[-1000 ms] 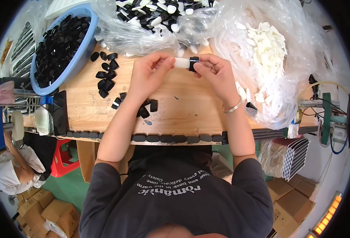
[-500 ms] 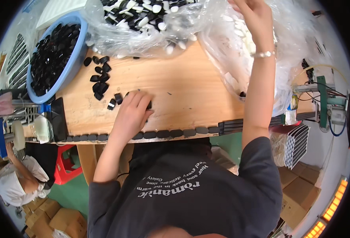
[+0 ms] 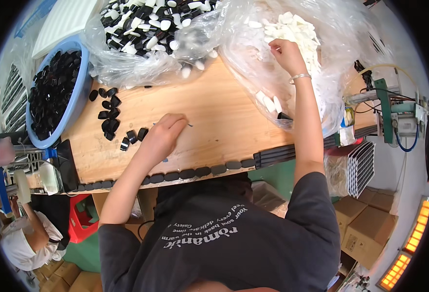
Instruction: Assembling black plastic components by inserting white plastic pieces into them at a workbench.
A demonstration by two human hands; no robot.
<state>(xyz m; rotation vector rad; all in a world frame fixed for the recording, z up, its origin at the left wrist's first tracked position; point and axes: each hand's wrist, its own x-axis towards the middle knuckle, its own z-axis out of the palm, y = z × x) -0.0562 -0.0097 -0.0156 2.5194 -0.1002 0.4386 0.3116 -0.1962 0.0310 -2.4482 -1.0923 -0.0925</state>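
Note:
My left hand point(image 3: 164, 137) rests low over the wooden table, fingers bent and pressed together; anything in them is hidden. Just left of it lie a few short black oval caps point(image 3: 131, 136), and a loose cluster of similar black pieces point(image 3: 109, 115) sits further left. My right hand point(image 3: 288, 55), with a bracelet on its wrist, hovers at the near edge of a pile of white oval pieces point(image 3: 299, 33) on clear plastic. Its fingers are curled into a pinch, and I cannot make out what they hold. Several white pieces point(image 3: 269, 102) lie apart, nearer me.
A blue basin point(image 3: 84, 80) full of black caps stands at the left. A clear plastic bag point(image 3: 141, 73) holding mixed black and white pieces lies at the back. Dark oval pads point(image 3: 202, 171) line the table's front edge. A person point(image 3: 29, 238) sits at the lower left.
My right hand has come back nearer and lower, to the white pile's edge. A black piece that showed beside my left hand is no longer visible there. The whole view has shifted slightly.

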